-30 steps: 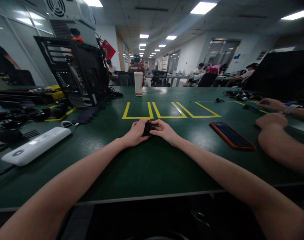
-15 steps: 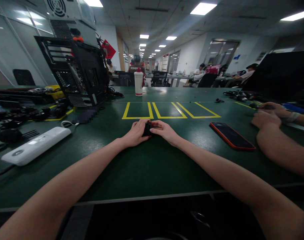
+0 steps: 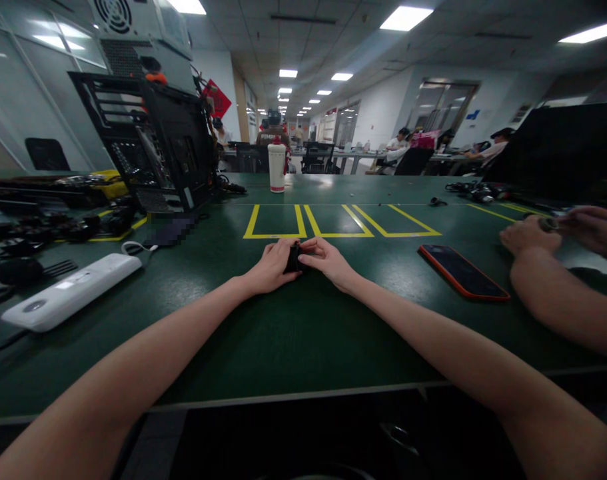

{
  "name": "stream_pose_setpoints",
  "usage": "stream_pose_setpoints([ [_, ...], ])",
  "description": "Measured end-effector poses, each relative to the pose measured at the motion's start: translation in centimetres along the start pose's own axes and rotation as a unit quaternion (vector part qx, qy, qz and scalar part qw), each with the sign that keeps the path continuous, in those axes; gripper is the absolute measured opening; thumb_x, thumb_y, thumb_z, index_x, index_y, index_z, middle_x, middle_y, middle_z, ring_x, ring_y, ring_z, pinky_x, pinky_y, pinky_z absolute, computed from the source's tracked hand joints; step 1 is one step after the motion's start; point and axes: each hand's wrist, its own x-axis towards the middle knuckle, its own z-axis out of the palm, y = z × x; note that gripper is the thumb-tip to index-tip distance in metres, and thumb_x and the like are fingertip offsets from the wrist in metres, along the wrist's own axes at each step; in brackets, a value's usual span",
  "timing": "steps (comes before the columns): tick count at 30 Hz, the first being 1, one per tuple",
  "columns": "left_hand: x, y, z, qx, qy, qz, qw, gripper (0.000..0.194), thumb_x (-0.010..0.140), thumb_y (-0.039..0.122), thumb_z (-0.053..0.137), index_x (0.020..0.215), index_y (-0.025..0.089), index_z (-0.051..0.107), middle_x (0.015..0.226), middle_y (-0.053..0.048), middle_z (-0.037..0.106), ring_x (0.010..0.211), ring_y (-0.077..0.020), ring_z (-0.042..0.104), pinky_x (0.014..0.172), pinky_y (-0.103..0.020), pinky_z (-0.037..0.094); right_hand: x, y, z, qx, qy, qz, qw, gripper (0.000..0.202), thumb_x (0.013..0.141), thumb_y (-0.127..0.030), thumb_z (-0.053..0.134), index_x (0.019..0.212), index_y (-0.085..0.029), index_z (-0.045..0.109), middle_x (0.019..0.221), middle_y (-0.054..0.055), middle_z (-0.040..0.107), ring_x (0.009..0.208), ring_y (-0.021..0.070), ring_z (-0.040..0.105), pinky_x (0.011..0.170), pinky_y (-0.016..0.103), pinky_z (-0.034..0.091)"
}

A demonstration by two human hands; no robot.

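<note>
A small black object stands on the green table in front of me, partly covered by fingers; its kind does not show. My left hand is closed around it from the left, fingers over its far side and thumb along the near side. From the right, my right hand pinches at its edge, thumb and fingertips close together. Just beyond my hands, yellow tape marks out three frames on the tabletop.
An orange-edged phone lies to the right, near a co-worker's hands. At left are a white power strip, black cables and parts, and an open computer case. A white cup stands farther back.
My right fingers have shifted slightly at the black object; my left hand keeps its place. The co-worker's hands have moved apart, one farther right, around a small round item.
</note>
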Motion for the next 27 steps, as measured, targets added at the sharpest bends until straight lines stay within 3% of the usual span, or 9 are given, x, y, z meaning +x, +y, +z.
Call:
stream_pose_setpoints([
  [4,-0.03,0.0,-0.04,-0.005,0.0,0.003,1.0,0.057,0.071,0.03,0.055,0.118,0.018,0.025,0.117,-0.012,0.04,0.111,-0.0258,0.039,0.092,-0.045,0.031,-0.02,0.03,-0.04,0.009,-0.006,0.032,0.999,0.033,0.064,-0.023,0.064,0.094,-0.017,0.053,0.099,0.005,0.058,0.092,0.015,0.056,0.089,0.037,0.04],
  [10,-0.1,-0.11,-0.07,-0.001,-0.002,0.002,1.0,0.057,0.071,0.029,0.054,0.119,0.018,0.025,0.118,-0.012,0.039,0.111,-0.0258,0.039,0.092,-0.045,0.03,-0.48,-0.04,-0.11,0.024,-0.036,-0.008,0.999,0.037,0.059,-0.018,0.068,0.092,-0.02,0.051,0.102,0.002,0.055,0.095,0.0152,0.055,0.09,0.036,0.041],
  [15,-0.01,-0.11,0.05,-0.001,0.001,0.0,1.0,0.058,0.071,0.031,0.055,0.119,0.019,0.024,0.117,-0.012,0.04,0.11,-0.0256,0.039,0.092,-0.044,0.03,-0.24,-0.06,0.03,-0.007,-0.007,-0.012,1.0,0.024,0.067,-0.027,0.062,0.087,-0.019,0.052,0.091,0.002,0.058,0.088,0.0138,0.055,0.086,0.036,0.042],
  [19,0.0,-0.05,0.03,-0.002,0.003,0.0,1.0,0.057,0.071,0.03,0.055,0.118,0.019,0.025,0.117,-0.012,0.04,0.11,-0.0261,0.039,0.091,-0.045,0.03,0.11,0.08,0.02,-0.002,0.007,0.02,1.0,0.03,0.064,-0.026,0.064,0.091,-0.018,0.052,0.095,0.004,0.058,0.089,0.0144,0.055,0.087,0.037,0.041],
  [22,-0.06,0.0,-0.07,-0.006,0.0,0.003,1.0,0.056,0.071,0.029,0.054,0.118,0.019,0.025,0.117,-0.012,0.04,0.111,-0.0257,0.039,0.092,-0.044,0.03,0.08,0.18,-0.15,0.006,-0.013,0.035,0.999,0.031,0.064,-0.024,0.064,0.093,-0.017,0.053,0.098,0.005,0.057,0.09,0.0146,0.056,0.09,0.038,0.039],
  [27,-0.07,-0.07,-0.04,-0.003,-0.002,0.001,1.0,0.057,0.071,0.029,0.054,0.118,0.019,0.025,0.117,-0.012,0.04,0.11,-0.0259,0.039,0.091,-0.045,0.03,-0.44,-0.17,-0.31,0.007,-0.045,0.003,0.999,0.039,0.058,-0.018,0.068,0.092,-0.02,0.05,0.099,0.002,0.056,0.094,0.0149,0.054,0.088,0.036,0.041],
])
